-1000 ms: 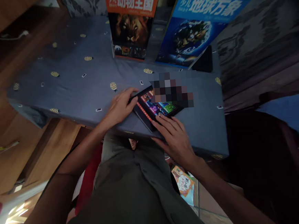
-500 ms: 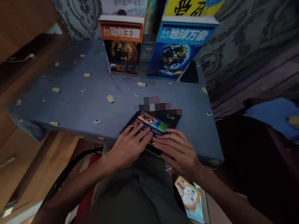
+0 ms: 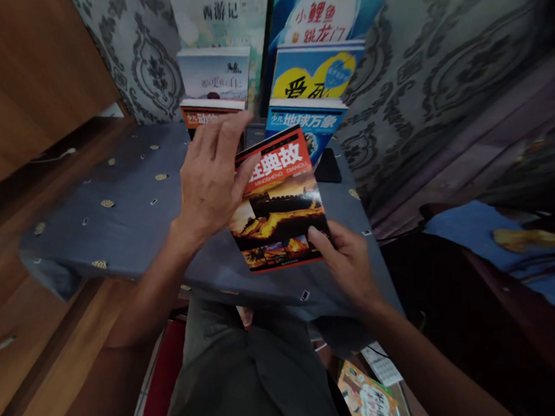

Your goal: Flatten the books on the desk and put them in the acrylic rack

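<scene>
A book (image 3: 277,201) with a red title band and a golden Great Wall picture is held up, slightly tilted, above the table. My right hand (image 3: 351,256) grips its lower right corner, thumb on the cover and fingers behind. At the upper left corner is my left hand (image 3: 211,181), fingers stretched upward and thumb across the cover's edge; it hides part of the title. Whether that thumb presses on the book I cannot tell. Behind stand an orange book (image 3: 193,117), partly covered by my left hand, and a blue book (image 3: 309,119) with a globe.
More books stand in two stepped columns at the back, among them a yellow-and-blue one (image 3: 315,77) and a pale one (image 3: 216,72). A dark flat object (image 3: 328,167) lies beside the right column. The pineapple-print tablecloth (image 3: 135,225) hangs over the edge. Below lies an orange booklet (image 3: 369,396).
The book has been raised from the table edge and now shows its red-banded cover. My left hand has lifted away to its upper left; my right hand holds the lower right corner. The view has tilted upward.
</scene>
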### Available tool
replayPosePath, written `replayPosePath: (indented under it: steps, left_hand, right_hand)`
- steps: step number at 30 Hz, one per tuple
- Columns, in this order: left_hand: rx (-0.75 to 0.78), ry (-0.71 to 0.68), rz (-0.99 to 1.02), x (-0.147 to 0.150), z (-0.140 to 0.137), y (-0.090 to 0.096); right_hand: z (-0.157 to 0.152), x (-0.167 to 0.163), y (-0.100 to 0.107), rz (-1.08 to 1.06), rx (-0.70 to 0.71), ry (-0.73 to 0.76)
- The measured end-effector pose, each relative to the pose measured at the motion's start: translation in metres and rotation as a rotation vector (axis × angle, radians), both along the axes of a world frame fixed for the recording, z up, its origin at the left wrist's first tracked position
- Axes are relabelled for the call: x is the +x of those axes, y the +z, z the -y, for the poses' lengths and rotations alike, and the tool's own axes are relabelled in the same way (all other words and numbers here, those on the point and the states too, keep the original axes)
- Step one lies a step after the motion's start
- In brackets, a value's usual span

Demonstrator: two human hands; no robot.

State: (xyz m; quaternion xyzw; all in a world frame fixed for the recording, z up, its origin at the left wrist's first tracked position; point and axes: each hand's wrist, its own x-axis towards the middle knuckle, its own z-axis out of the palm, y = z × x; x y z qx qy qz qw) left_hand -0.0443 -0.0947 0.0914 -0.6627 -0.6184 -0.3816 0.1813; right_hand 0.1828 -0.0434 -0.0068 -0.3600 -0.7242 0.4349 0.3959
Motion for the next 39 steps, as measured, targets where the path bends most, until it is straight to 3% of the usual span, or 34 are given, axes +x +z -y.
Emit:
replayPosePath:
  steps: [3, 6, 9, 11, 15, 17, 21, 24, 28, 31, 35, 39]
  left_hand:
    - [-0.041, -0.018, 0.008, 0.000, -0.010, -0.024]
    - [-0.298, -0.116, -0.041, 0.002, -0.003, -0.072]
    - [-0.558, -0.162, -0.076, 0.002, 0.009, -0.116]
    - [-0.620, -0.167, -0.101, 0.000, 0.012, -0.131]
    - [-0.616, -0.142, -0.114, -0.011, 0.000, -0.135]
    - [-0.596, -0.106, -0.123, -0.016, -0.012, -0.134]
    - [-0.552, -0.097, -0.137, -0.022, -0.032, -0.140]
    - [-0.499, -0.128, -0.115, -0.024, -0.036, -0.148]
    - [-0.463, -0.125, -0.088, -0.026, -0.036, -0.154]
    - [-0.488, -0.100, -0.087, -0.025, -0.035, -0.154]
    - [-0.513, -0.060, -0.097, -0.023, -0.034, -0.152]
    - [-0.572, -0.044, -0.118, -0.027, -0.035, -0.150]
  right_hand:
    - [-0.001, -0.009, -0.012, -0.057, -0.276, 0.016]
    - [-0.006, -0.003, -0.030, 0.070, -0.484, 0.113]
    - [-0.012, 0.011, -0.038, 0.213, -0.490, 0.158]
    - [-0.016, 0.021, -0.034, 0.366, -0.366, 0.174]
    - [-0.028, 0.019, -0.017, 0.760, 0.145, -0.050]
    - [-0.033, 0.001, -0.013, 0.796, 0.325, -0.110]
    - [-0.041, -0.056, -0.019, 0.571, 0.574, 0.205]
    - [-0.052, -0.089, -0.029, 0.558, 0.595, 0.339]
    - [-0.068, -0.098, -0.042, 0.651, 0.581, 0.373]
    - [-0.081, -0.085, -0.047, 0.698, 0.573, 0.346]
    - [-0.100, -0.057, -0.047, 0.747, 0.511, 0.198]
    - [-0.121, -0.029, -0.055, 0.664, 0.458, 0.123]
